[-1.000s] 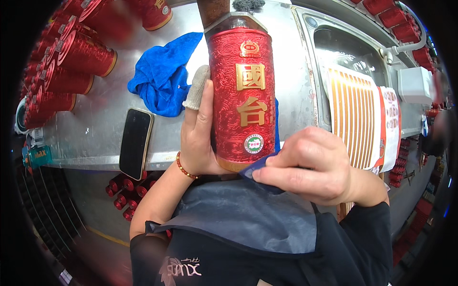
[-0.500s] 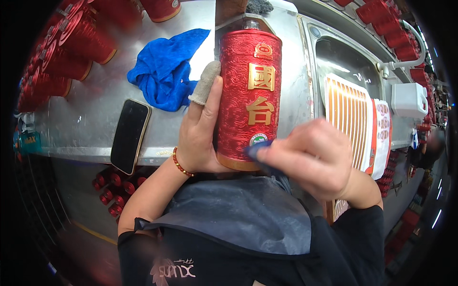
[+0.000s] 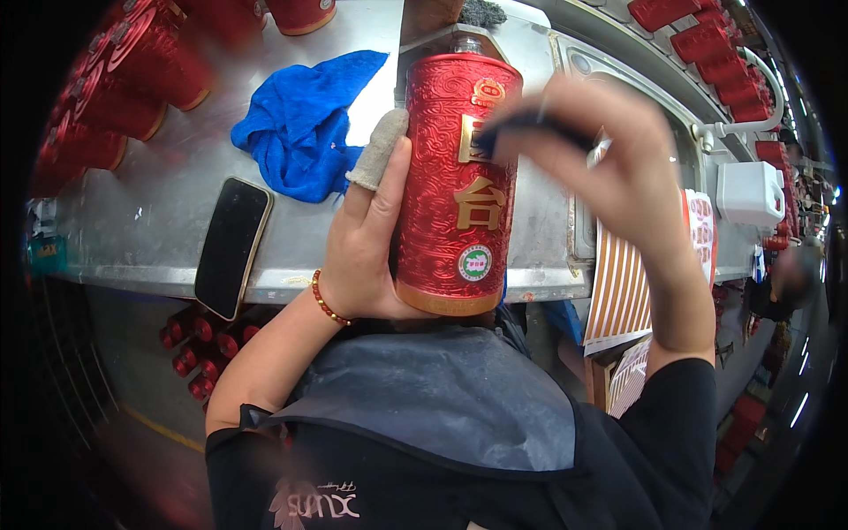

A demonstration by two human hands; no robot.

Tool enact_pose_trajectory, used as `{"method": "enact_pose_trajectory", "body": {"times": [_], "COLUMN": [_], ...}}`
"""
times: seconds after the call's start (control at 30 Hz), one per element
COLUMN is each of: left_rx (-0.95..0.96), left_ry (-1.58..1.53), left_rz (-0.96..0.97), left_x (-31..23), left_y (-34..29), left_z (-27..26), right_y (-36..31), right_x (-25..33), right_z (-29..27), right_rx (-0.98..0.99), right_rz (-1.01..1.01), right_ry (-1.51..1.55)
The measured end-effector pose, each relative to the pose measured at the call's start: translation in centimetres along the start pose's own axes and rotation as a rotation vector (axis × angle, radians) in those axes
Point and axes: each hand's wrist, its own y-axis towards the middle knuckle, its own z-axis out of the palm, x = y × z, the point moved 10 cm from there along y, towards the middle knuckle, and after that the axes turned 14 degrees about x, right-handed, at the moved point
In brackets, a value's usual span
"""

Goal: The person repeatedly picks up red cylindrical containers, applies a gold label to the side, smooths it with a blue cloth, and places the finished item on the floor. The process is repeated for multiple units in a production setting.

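A worker's left hand (image 3: 362, 256) cradles a tall red embossed bottle with a gold base (image 3: 442, 185), fingers along its side and palm near its foot; a grey fabric finger sleeve (image 3: 381, 152) covers one fingertip; the right hand (image 3: 609, 132), blurred, pinches a dark blue cloth (image 3: 549, 129) over the upper part of the front; whether the cloth touches the bottle cannot be told. The bottle occupies the middle of the view, clear neck pointing away from the wearer, base by the near edge of the grey metal counter (image 3: 190, 185), just beyond a dark grey apron (image 3: 442, 380); raised gold characters (image 3: 480, 205) and a round green-and-white sticker (image 3: 474, 262) are in place on the front; the upper front appears to be the part in hand; how much surface is finished, and what remains on the hidden back, does not show. Room looks tightest at the neck, just beside a rust-brown block (image 3: 427, 19); leftward, a crumpled bright blue cloth (image 3: 296, 132) lies near the sleeved finger, and a black phone (image 3: 234, 247) juts past the counter's near edge; an orange-striped white sheet (image 3: 618, 291) reaches beyond that edge at right; between sheet and bottle, a stretch of metal seems to offer the right hand some space.
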Motion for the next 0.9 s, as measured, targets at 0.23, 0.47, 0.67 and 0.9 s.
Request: {"method": "enact_pose_trajectory", "body": {"times": [0.23, 0.47, 0.67, 0.9], "left_rx": [0.075, 0.029, 0.092, 0.112], "left_ry": [0.011, 0.013, -0.099, -0.118], "left_rz": [-0.024, 0.007, -0.100, -0.107], "left_x": [0.3, 0.1, 1.5, 1.7], "left_y": [0.4, -0.2, -1.0, -0.9], "left_z": [0.4, 0.2, 1.2, 1.6], "right_y": [-3.7, -0.9, 0.6, -3.5], "right_x": [7.6, 5.6, 1.9, 8.5], "right_z": [5.7, 2.3, 1.4, 5.9], "right_rx": [0.201, 0.065, 0.057, 0.179], "right_rz": [-0.359, -0.342, -0.100, -0.359], "right_ry": [-0.305, -0.508, -0.031, -0.170]}}
